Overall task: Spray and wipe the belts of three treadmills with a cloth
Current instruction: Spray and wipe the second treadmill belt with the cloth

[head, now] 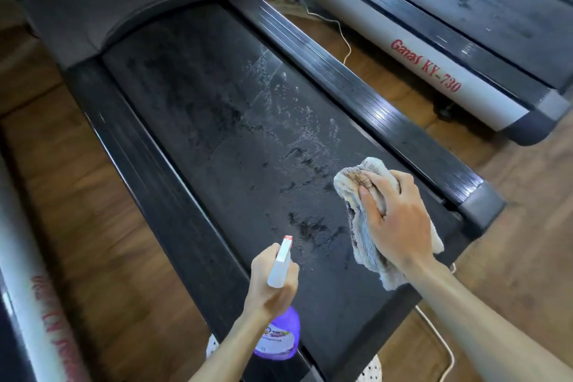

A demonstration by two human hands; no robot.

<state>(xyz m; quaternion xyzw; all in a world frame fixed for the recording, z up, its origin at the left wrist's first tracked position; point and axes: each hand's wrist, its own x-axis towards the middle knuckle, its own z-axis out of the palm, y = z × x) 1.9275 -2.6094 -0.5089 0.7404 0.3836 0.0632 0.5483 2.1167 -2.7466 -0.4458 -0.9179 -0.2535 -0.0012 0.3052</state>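
A black treadmill belt runs through the middle of the head view, with wet spray droplets and foam on its right half. My right hand grips a crumpled, stained pale cloth and presses it on the belt near the rear right corner. My left hand holds a spray bottle with a white trigger head, red nozzle and purple body, its nozzle pointing up the belt.
A second treadmill marked "Ganas KY-730" stands to the right, with a dusty belt. A third treadmill's grey rail lies at the left edge. White cables trail over the wooden floor.
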